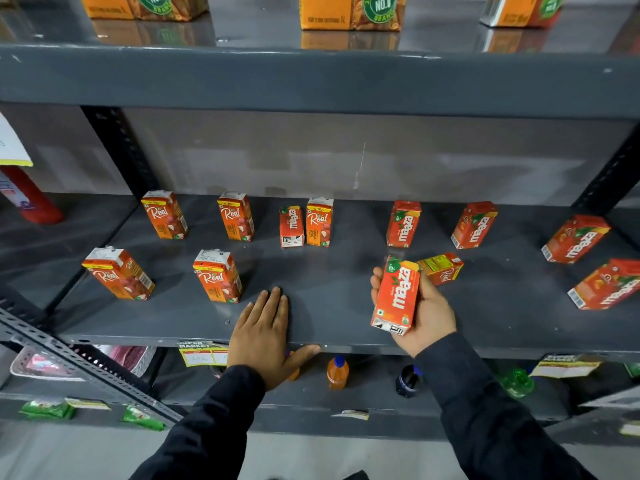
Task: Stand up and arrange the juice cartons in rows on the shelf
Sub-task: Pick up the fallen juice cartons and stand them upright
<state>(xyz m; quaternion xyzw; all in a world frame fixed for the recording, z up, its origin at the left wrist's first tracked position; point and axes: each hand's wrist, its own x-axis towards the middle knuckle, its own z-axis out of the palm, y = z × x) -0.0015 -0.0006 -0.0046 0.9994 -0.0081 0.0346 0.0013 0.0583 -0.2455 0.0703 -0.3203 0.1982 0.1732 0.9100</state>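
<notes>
A grey metal shelf [318, 306] carries several small orange-red juice cartons. Real cartons stand at the back left [165, 214], [236, 216], [319, 222] and at the front left [118, 274], [217, 276]. Maaza cartons stand at the back [291, 227], [403, 224], [474, 225] and on the right [575, 239], [606, 285]. One Real carton [441, 268] lies on its side behind my right hand. My right hand [427, 315] grips a Maaza carton [396, 296] just above the shelf's front. My left hand [268, 332] rests flat on the shelf's front edge, holding nothing.
The shelf above [311, 81] holds large orange juice packs [351, 12]. Below, an orange bottle [337, 372], a dark bottle [408, 381] and green packets [46, 408] sit on a lower shelf. A red bottle [29, 199] stands at the far left. A slanted steel brace [86, 368] crosses the lower left.
</notes>
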